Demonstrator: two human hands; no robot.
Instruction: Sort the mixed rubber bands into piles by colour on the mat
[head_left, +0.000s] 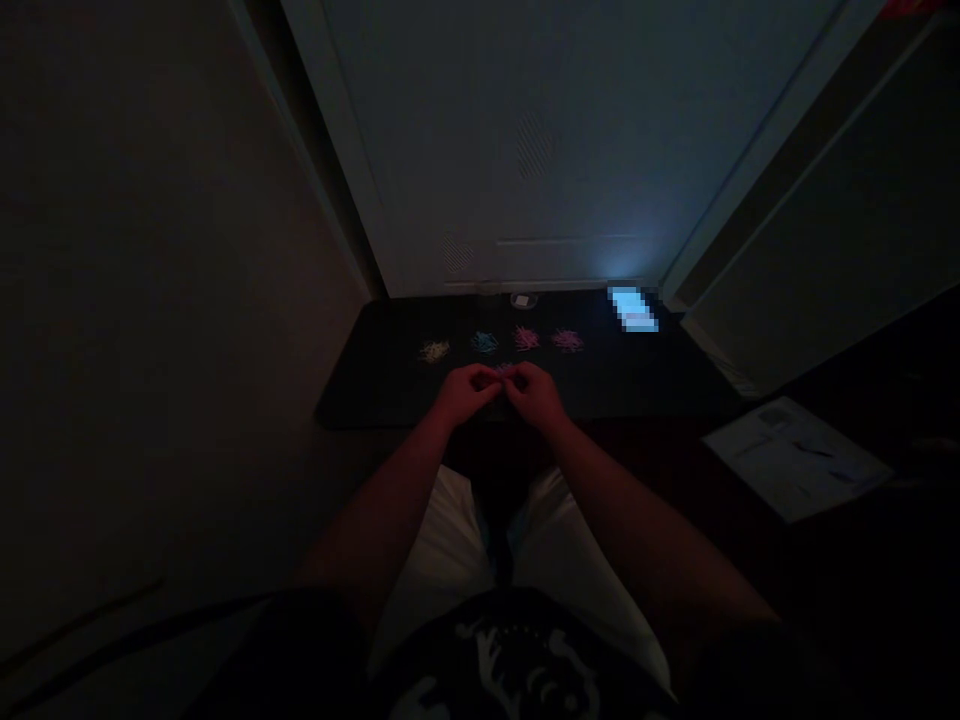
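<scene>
The room is very dark. My left hand (469,388) and my right hand (534,392) meet over the near part of a dark mat (375,380), fingers curled and pinched together on something small that I cannot make out. Just beyond them lie small piles of thin coloured pieces: a yellowish pile (434,351), a blue pile (484,342), a pink pile (526,338) and a second pink pile (568,341). A small round clear dish (523,299) sits at the mat's far edge.
A lit phone screen (634,308) glows at the mat's far right corner. A closed door (525,140) stands behind the mat. A white sheet of paper (795,458) lies on the floor at right. My legs in light shorts (450,540) are below.
</scene>
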